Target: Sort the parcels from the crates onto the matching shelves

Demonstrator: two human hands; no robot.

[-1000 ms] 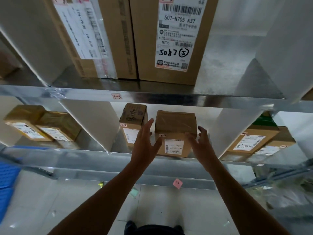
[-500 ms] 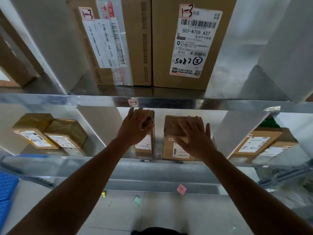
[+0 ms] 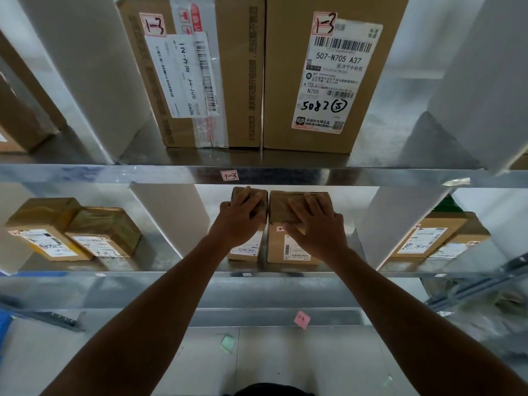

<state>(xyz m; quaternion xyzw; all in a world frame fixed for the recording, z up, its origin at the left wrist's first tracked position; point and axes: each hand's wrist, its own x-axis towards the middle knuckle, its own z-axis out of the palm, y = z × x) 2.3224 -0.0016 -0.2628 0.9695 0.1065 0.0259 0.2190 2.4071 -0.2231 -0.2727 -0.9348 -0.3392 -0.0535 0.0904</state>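
Brown cardboard parcels stand side by side in the middle bay of the lower shelf (image 3: 171,273), between two white dividers (image 3: 171,215), close to its front edge. The narrow box (image 3: 247,248) is on the left and the wider box (image 3: 281,208) just beside it on the right, with only a thin gap between them, and both show white printed labels on their front faces. The left grip (image 3: 239,221) holds the narrow box, fingers bent over its top and thumb hooked at its left upper corner. The right grip (image 3: 315,225) lies spread on the wider box, straight fingers fanned across its taped top and the palm over its front upper edge. On the upper shelf (image 3: 114,173) two tall cartons (image 3: 325,81) stand touching, each marked 1-3 in red, and a pink tag (image 3: 229,175) with the same mark sits on that shelf's front edge. Two smaller boxes (image 3: 105,230) rest in the left bay of the lower shelf and more boxes (image 3: 428,238) in the right bay. Pink (image 3: 302,319) and green (image 3: 227,342) paper slips lie on the floor below.
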